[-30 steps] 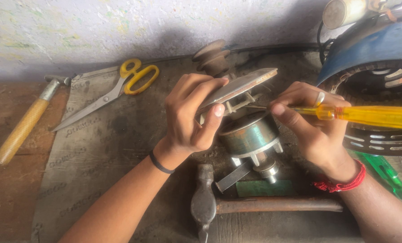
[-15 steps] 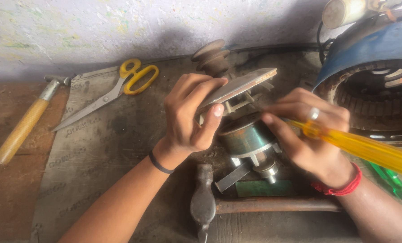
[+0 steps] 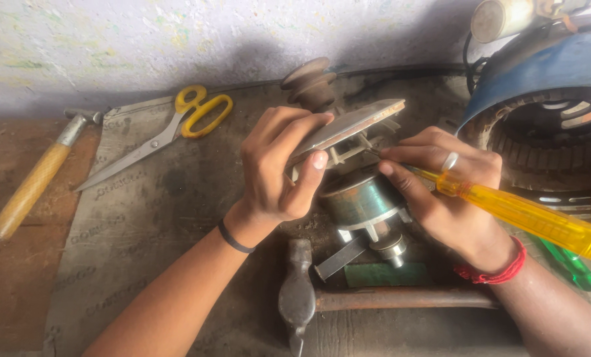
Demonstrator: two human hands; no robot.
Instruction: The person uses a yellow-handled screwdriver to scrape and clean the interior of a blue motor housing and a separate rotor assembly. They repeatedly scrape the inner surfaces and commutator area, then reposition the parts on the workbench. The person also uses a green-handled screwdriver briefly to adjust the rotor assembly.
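Observation:
My left hand (image 3: 279,168) grips a flat metal plate (image 3: 352,123) fixed on top of a small round metal motor body (image 3: 363,201), holding it tilted above the mat. My right hand (image 3: 451,198) holds a screwdriver with a yellow see-through handle (image 3: 530,215); its thin shaft points left under the plate's edge, and the tip is hidden by my fingers. A ring is on one finger of the right hand, a red thread on that wrist, a black band on the left wrist.
A steel hammer (image 3: 348,297) lies below the motor, beside a green bar (image 3: 381,274). Yellow-handled scissors (image 3: 170,129) and a wooden-handled hammer (image 3: 34,182) lie at left. A stepped pulley (image 3: 309,82) stands behind. A large blue motor housing (image 3: 540,112) fills the right; a green tool (image 3: 573,268) lies under the screwdriver.
The right hand has tilted the screwdriver from level to handle-down at the right and drawn its tip in closer under the plate. The left hand has kept its grip in place.

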